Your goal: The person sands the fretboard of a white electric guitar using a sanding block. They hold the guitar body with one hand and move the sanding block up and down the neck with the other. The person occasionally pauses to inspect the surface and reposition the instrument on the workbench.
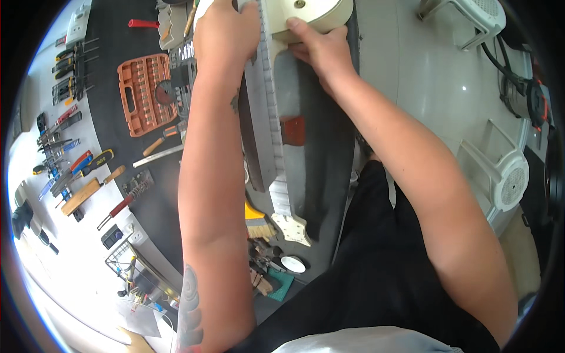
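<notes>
A cream electric guitar body (309,10) is at the top, with its pale, segmented neck (276,165) running down to a cream headstock (289,228). My right hand (322,52) grips the body's lower edge, thumb on its face. My left hand (226,29) is at the top edge, fingers curled by a white edge; what they hold is partly out of view. A long dark bar (252,153) lies beside the neck. A reddish-brown patch (292,130) shows on the grey support under the guitar.
An orange socket case (141,94), chisels and a yellow-handled brush (258,220) lie on the dark bench (112,35) at left. Hand tools hang on a white board (35,106). A small white dish (293,264) sits below the headstock. White plastic stools (506,182) stand at right.
</notes>
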Motion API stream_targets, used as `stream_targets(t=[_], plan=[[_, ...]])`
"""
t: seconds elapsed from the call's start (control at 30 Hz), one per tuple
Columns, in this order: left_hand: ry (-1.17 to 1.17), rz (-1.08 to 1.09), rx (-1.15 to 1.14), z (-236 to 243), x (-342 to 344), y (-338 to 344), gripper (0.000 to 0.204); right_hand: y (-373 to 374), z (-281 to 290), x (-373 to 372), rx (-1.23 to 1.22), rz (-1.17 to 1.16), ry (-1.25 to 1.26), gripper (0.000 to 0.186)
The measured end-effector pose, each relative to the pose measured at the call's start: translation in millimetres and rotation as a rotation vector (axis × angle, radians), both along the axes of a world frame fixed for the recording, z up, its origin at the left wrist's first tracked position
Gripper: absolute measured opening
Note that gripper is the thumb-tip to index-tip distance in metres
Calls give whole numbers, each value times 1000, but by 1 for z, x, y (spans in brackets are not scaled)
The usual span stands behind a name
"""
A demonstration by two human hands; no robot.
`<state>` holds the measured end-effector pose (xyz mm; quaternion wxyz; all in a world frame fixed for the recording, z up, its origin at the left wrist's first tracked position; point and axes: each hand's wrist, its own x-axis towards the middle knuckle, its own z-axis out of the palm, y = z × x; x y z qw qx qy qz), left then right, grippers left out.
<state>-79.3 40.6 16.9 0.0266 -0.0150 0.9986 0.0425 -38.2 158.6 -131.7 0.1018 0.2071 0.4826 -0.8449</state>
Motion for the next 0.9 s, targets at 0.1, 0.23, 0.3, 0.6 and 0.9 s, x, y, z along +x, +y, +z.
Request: stream_targets(t=[0.1, 0.23, 0.3, 0.6, 0.9], plan=[[21, -61, 89, -13, 68, -5, 78, 8, -13, -1, 117, -87, -2, 82], [136, -214, 247, -25, 171, -45, 82, 1, -23, -7, 247, -196, 58, 81], [33, -65, 191, -18, 132, -35, 81, 4, -17, 0, 112, -106, 64, 83], [5, -11, 255, -18, 115, -45, 84, 11, -4, 1, -37, -14, 31, 63], [-44, 94, 235, 21, 36, -20, 78, -5, -2, 4, -53, -70, 105, 48]])
